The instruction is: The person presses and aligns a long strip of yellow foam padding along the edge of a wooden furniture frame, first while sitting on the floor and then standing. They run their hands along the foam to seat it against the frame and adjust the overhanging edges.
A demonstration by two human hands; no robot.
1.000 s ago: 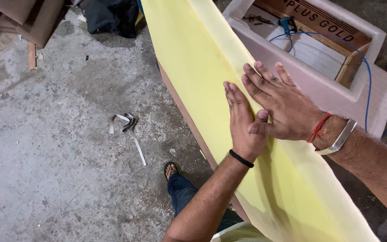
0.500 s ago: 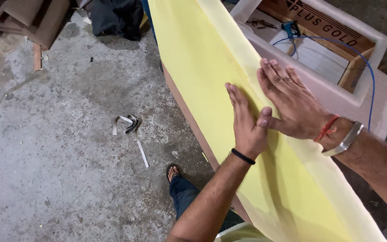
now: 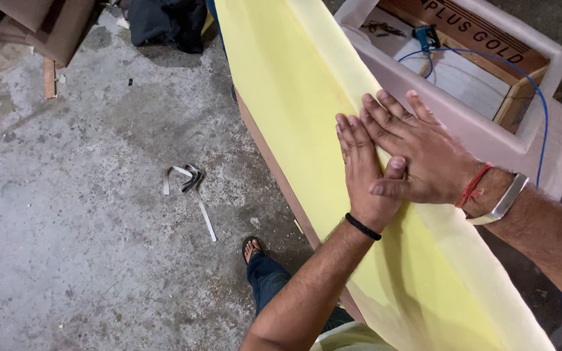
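Both hands lay flat and open on the yellow foam sheet, gripping nothing. The left hand pressed palm-down with fingers spread; the right hand overlapped it, its thumb across the left hand's back. Compared with a second before, the hands had shifted slightly along the foam towards its far end, which suggested the sheet was being smoothed down in stages. The foam ran under the hands over a wooden board edge. Beyond the right hand sat a white padded frame with a blue cable. Left of the hands, a strap lay on the concrete floor
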